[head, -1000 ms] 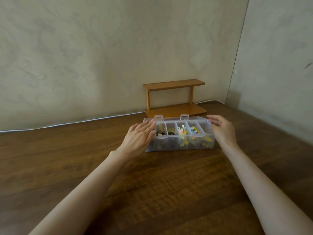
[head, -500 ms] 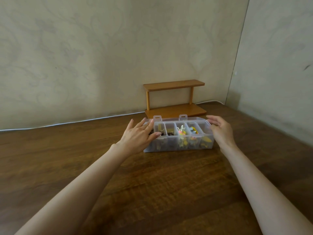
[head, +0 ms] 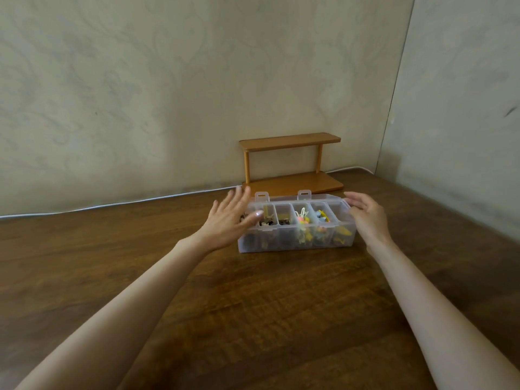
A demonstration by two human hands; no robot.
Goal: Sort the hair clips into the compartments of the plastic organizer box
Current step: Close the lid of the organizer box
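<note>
Left hand [head: 233, 219]: I see it released, fingers straight and spread over the left end of the clear plastic organizer box [head: 281, 244]. I cannot tell if it touches.
Right hand [head: 367, 216]: released too, with loosely curved fingers holding nothing, just beside the box's right end.
Box: sits on the dark wooden worktop [head: 253, 305] between my hands, near the small two-tier wooden shelf [head: 289, 161]. Its lid with two latch tabs [head: 261, 196] lies open behind.
Small coloured hair clips [head: 302, 220]: already in the compartments, dark ones left, pink, yellow and blue ones right. None lie loose on the worktop.
Risk, sliding: the box looks light, so an uneven push from either hand could skid or tip it.
Risk, mixing: clips in the middle compartments poke above the dividers, and a jolt could spill them next door.
Risk, lid: protruding clips could jam it on closing.
Writing: no brand or label is readable.
</note>
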